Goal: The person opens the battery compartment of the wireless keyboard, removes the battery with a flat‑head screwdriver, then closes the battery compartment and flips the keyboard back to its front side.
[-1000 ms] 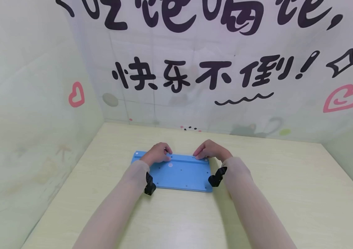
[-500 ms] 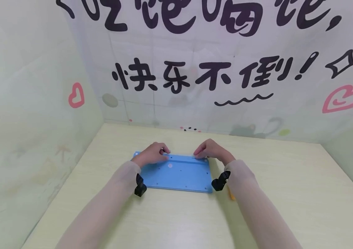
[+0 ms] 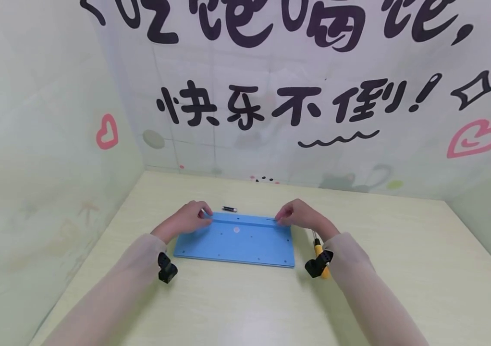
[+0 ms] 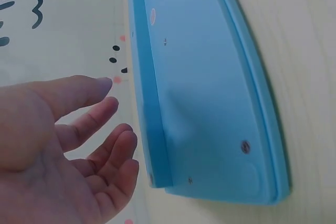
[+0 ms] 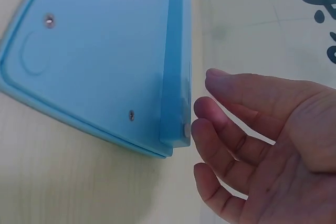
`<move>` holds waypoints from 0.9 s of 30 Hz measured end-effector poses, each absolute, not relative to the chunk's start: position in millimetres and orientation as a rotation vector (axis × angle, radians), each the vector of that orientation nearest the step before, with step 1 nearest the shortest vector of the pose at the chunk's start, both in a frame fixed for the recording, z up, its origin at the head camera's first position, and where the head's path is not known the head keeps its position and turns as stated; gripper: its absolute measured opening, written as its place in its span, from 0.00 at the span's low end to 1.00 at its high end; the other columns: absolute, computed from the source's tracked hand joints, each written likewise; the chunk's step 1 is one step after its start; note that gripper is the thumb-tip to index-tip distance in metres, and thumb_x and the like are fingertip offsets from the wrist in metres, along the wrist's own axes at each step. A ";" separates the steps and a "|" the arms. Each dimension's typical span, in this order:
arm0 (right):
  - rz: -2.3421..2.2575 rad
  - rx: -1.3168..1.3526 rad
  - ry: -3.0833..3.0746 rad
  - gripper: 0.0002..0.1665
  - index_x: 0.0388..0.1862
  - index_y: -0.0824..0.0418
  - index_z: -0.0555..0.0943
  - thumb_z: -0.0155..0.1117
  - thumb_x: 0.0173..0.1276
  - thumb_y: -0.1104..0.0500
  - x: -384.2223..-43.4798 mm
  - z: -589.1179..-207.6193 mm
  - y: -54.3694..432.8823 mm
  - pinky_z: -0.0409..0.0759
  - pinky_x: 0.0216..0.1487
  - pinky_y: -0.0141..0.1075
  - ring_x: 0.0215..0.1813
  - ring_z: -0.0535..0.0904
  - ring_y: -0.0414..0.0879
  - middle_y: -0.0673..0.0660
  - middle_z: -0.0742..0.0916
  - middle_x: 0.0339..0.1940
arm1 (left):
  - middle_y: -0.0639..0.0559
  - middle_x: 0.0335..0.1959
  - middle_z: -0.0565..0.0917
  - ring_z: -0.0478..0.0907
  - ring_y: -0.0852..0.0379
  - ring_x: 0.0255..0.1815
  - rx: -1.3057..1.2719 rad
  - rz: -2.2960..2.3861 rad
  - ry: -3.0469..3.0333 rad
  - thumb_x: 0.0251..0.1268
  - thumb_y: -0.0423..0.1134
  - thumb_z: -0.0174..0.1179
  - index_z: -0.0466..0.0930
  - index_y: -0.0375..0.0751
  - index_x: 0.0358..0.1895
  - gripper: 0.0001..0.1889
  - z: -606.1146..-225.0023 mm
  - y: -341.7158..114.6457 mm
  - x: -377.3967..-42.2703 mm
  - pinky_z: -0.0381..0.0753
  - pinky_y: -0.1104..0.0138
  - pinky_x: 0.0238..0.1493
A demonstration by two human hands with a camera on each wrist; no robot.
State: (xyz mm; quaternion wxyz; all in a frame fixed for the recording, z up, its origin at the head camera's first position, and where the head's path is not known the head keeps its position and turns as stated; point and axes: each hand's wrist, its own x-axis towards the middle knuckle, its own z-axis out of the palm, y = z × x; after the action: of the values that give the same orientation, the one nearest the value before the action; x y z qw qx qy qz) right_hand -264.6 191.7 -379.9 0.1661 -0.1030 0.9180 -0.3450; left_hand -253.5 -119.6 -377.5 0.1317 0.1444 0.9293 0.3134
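Observation:
A blue keyboard [image 3: 245, 245] lies underside up on the table, with small screws and a raised ridge along its far edge. My left hand [image 3: 187, 218] is over its far left corner. In the left wrist view, the loosely bent fingers of that hand [image 4: 89, 135] hold nothing and appear apart from the ridge. My right hand [image 3: 299, 214] is at the far right corner. In the right wrist view, its relaxed fingers [image 5: 212, 142] lie beside the ridge and grip nothing. Behind the keyboard lies a small black and silver battery [image 3: 229, 209].
A screwdriver [image 3: 318, 250] with a yellow-orange handle lies right of the keyboard, partly hidden by my right wrist camera [image 3: 319, 264]. The pale table [image 3: 237, 307] meets a printed backdrop [image 3: 254, 154] at the back and a side wall [image 3: 46, 192] on the left.
My left hand has slid left along the keyboard's far edge, and the battery has come into view. My right hand has shifted slightly right, uncovering more of the screwdriver. The keyboard stays put.

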 end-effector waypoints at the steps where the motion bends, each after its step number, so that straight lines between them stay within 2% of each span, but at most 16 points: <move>1: -0.984 -0.286 2.618 0.07 0.37 0.61 0.84 0.65 0.60 0.61 -262.2 -380.1 192.8 0.74 0.45 0.40 0.37 0.75 0.47 0.53 0.84 0.35 | 0.44 0.38 0.72 0.68 0.50 0.39 0.409 0.908 2.703 0.62 0.35 0.57 0.75 0.35 0.46 0.11 -377.3 -121.6 -252.1 0.71 0.61 0.38; 10: -0.991 -0.222 2.641 0.07 0.36 0.62 0.83 0.67 0.58 0.61 -241.4 -383.9 200.5 0.76 0.39 0.37 0.34 0.74 0.47 0.54 0.82 0.33 | 0.41 0.39 0.71 0.68 0.48 0.40 0.378 0.905 2.699 0.63 0.35 0.56 0.73 0.31 0.48 0.14 -380.3 -137.1 -235.6 0.71 0.59 0.39; 15: -1.015 -0.177 2.677 0.09 0.37 0.62 0.84 0.68 0.57 0.61 -231.5 -388.5 202.9 0.71 0.34 0.35 0.33 0.71 0.47 0.54 0.79 0.30 | 0.37 0.43 0.69 0.69 0.45 0.44 0.341 0.929 2.714 0.62 0.35 0.57 0.71 0.30 0.49 0.15 -388.1 -145.7 -225.6 0.71 0.55 0.42; 18: -1.031 -0.169 2.709 0.09 0.38 0.62 0.84 0.68 0.56 0.62 -227.6 -391.3 202.8 0.69 0.31 0.34 0.32 0.70 0.47 0.54 0.79 0.27 | 0.37 0.42 0.68 0.68 0.45 0.43 0.328 0.941 2.720 0.61 0.34 0.58 0.71 0.29 0.49 0.16 -392.0 -149.5 -220.1 0.71 0.55 0.42; 23: -1.005 -0.113 2.710 0.11 0.38 0.62 0.84 0.69 0.55 0.62 -221.9 -395.2 203.8 0.70 0.32 0.34 0.32 0.71 0.47 0.53 0.79 0.28 | 0.37 0.41 0.66 0.66 0.45 0.42 0.321 0.982 2.721 0.59 0.32 0.58 0.71 0.29 0.49 0.16 -396.4 -151.4 -213.8 0.70 0.55 0.42; 27: -1.021 -0.086 2.696 0.11 0.38 0.62 0.83 0.69 0.55 0.62 -217.2 -398.4 203.4 0.69 0.32 0.34 0.32 0.71 0.47 0.54 0.78 0.27 | 0.33 0.45 0.65 0.66 0.42 0.45 0.286 0.988 2.736 0.59 0.32 0.58 0.70 0.30 0.50 0.17 -396.6 -150.1 -210.2 0.70 0.52 0.45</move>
State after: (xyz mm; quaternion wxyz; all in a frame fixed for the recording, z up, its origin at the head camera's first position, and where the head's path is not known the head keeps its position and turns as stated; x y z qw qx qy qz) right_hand -217.2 203.4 -398.4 0.1282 -0.0294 0.9271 -0.3511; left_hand -210.2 -150.1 -396.6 0.1089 0.0972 0.9305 0.3359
